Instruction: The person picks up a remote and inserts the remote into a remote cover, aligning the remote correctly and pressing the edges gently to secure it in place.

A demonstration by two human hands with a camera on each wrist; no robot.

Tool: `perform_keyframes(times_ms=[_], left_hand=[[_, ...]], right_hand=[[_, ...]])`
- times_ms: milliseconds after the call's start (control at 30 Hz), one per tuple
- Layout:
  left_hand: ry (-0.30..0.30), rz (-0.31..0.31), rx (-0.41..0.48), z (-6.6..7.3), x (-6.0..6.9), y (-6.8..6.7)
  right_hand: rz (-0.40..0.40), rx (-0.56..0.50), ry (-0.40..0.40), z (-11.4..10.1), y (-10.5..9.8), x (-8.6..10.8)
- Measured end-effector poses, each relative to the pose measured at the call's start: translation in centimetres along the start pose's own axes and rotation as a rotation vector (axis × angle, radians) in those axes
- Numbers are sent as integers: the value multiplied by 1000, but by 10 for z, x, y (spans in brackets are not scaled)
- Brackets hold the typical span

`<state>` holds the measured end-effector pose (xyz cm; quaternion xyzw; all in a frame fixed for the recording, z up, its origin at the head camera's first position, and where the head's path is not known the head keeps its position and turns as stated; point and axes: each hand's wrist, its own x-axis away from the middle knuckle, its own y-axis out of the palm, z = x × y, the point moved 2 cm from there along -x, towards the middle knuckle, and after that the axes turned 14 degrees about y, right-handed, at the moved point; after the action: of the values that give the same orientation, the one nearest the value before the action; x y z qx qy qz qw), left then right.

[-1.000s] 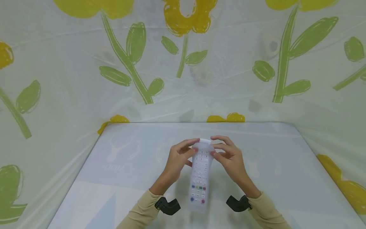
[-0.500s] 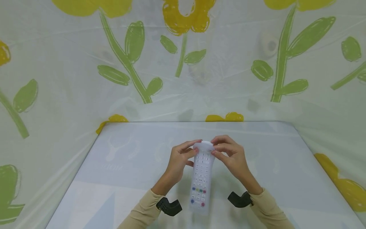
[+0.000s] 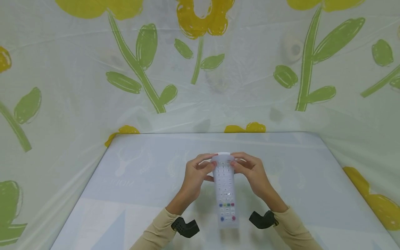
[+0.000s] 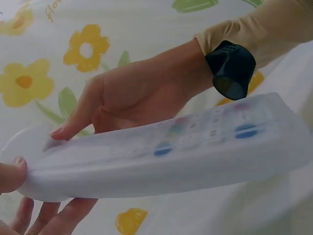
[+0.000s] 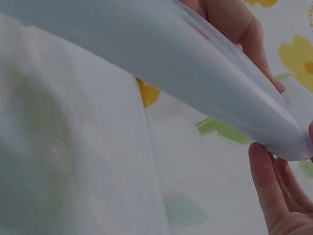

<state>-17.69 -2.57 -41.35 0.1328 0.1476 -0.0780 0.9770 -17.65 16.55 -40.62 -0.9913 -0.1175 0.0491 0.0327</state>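
Observation:
A white remote control [image 3: 225, 184] with small coloured buttons sits in a frosted, see-through sleeve [image 3: 227, 224]. It is held above the table, its far end between both hands. My left hand [image 3: 192, 175] pinches the left corner, thumb on top and fingers at the edge and beneath. The right corner is pinched the same way by my right hand [image 3: 255, 175]. A white edge of the remote shows beyond the sleeve's rim between the index fingertips. In the left wrist view the sleeve [image 4: 166, 171] runs lengthwise; the right wrist view shows its smooth underside [image 5: 161, 54].
The pale table [image 3: 140, 184] lies below, with faint printed shapes. A white cloth with yellow flowers [image 3: 203, 21] hangs behind and at the sides. Black wrist cameras [image 3: 185, 227] are strapped over beige sleeves [image 3: 156, 227].
The remote's near end has swung to the right, so it points more straight toward me. My right fingers have come closer to the far end, after being more spread out.

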Motion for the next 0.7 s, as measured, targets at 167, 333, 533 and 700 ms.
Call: perform_keyframes(times_ms=[167,333,533,700], left_hand=[[27,62,40,0,3,-1],[6,96,16,2,4,-3],[-38,93,-39,4,4,-4],[-52,113,-74,1,3,-4]], right_hand=[[13,-37,60,5,1,-2],[-15,-102,67,10,3,-3],[-21,-145,84,17,9,0],[-1,-112,96,20,14,1]])
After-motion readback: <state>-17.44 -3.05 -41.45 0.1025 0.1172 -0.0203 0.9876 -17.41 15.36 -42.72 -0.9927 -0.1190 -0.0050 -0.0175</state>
